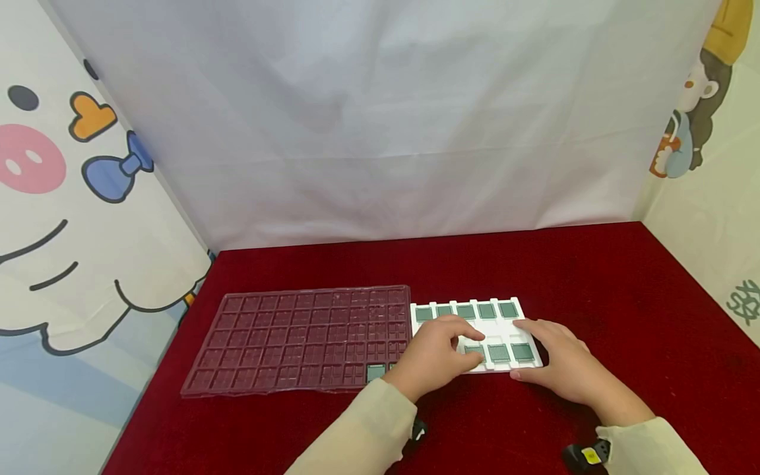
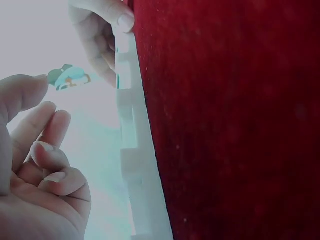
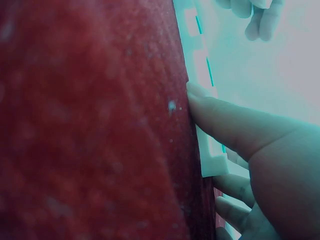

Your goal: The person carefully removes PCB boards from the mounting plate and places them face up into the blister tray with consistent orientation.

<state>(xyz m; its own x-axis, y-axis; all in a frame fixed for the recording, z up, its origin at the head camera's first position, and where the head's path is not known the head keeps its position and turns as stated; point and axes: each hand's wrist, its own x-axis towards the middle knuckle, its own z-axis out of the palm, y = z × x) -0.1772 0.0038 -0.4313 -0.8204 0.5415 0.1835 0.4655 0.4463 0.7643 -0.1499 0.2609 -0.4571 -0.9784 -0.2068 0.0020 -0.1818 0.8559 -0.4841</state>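
A white tray [image 1: 488, 328] lies on the red cloth, with two rows of small green rectangular pieces [image 1: 522, 352] in its slots; they look like little circuit boards. My left hand [image 1: 436, 353] hovers over the tray's left part and hides some of its slots. Between its thumb and loosely bent fingers [image 2: 42, 130] there is a gap with nothing in it, as the left wrist view shows. At the tray's right end, my right hand [image 1: 564, 363] grips the edge. Its thumb [image 3: 220, 112] presses the front side in the right wrist view, and the other fingers reach around the end.
Left of the white tray lies a large clear plastic tray [image 1: 204, 343] with many compartments, the red showing through. A green piece [image 1: 376, 372] sits in its near right corner, another partly hidden by my left wrist. A white curtain [image 1: 380, 132] hangs behind the red tabletop [image 1: 594, 284].
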